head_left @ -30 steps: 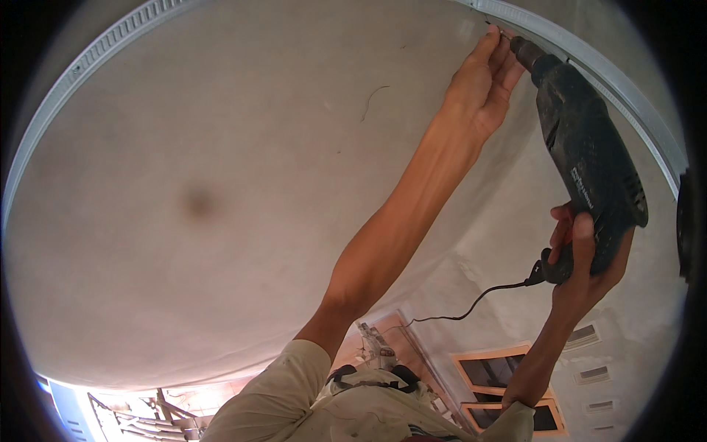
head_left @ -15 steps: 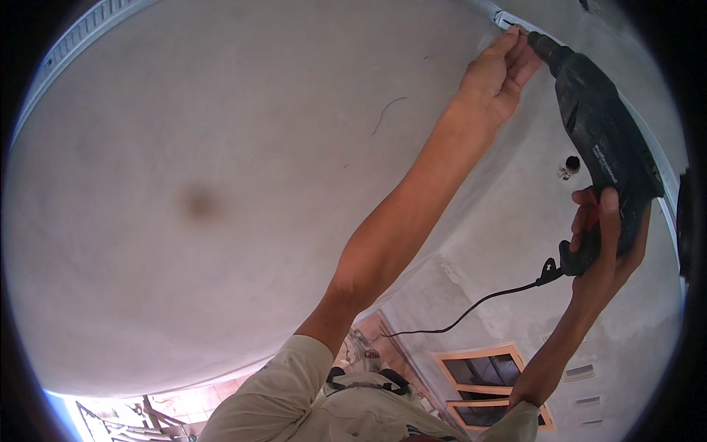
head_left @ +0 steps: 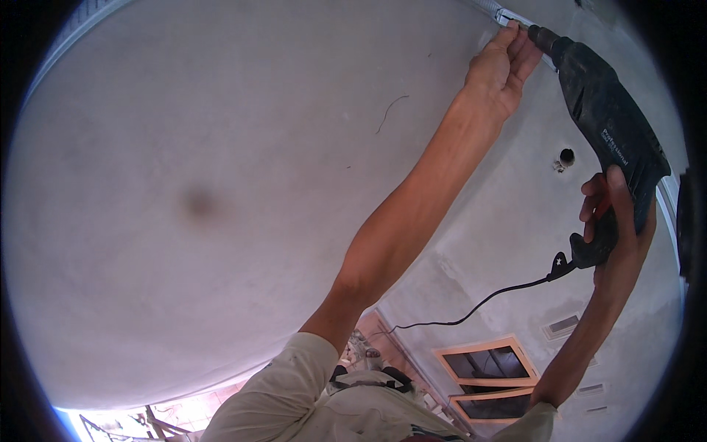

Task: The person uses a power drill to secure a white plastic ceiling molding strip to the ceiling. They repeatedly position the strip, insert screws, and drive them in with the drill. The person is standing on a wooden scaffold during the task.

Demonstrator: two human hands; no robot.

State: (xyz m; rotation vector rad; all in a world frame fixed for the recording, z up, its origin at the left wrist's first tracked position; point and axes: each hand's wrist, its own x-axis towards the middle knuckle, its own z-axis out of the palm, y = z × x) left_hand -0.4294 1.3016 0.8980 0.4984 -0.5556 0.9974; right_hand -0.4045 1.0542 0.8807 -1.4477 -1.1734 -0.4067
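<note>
Two bare hands reach up toward a pale metal strip (head_left: 503,15) at the upper edge of the view. The right hand (head_left: 622,210) is wrapped round the grip of a dark power drill (head_left: 613,110), its fingers curled near a red part of the handle. The drill slants up and to the left, so that its chuck (head_left: 545,37) comes close beside the fingertips of the left hand (head_left: 493,74). This left hand has its thumb and fingers drawn nearly together at the drill's front end; whether it pinches something small there, I cannot tell.

From the base of the grip a black cord (head_left: 480,301) sags down and to the left. A wide, smooth grey surface (head_left: 221,295) fills the left and middle, with a thin dark curved line (head_left: 384,115) on it. To the left of the drill, a round dark hole (head_left: 566,156) opens in the wall (head_left: 508,221). Lower down are a window (head_left: 442,353) with orange-toned frames and a slotted vent (head_left: 563,326) near the right forearm. Pale cloth of a shirt (head_left: 276,394) covers the person's shoulder at the bottom edge.
</note>
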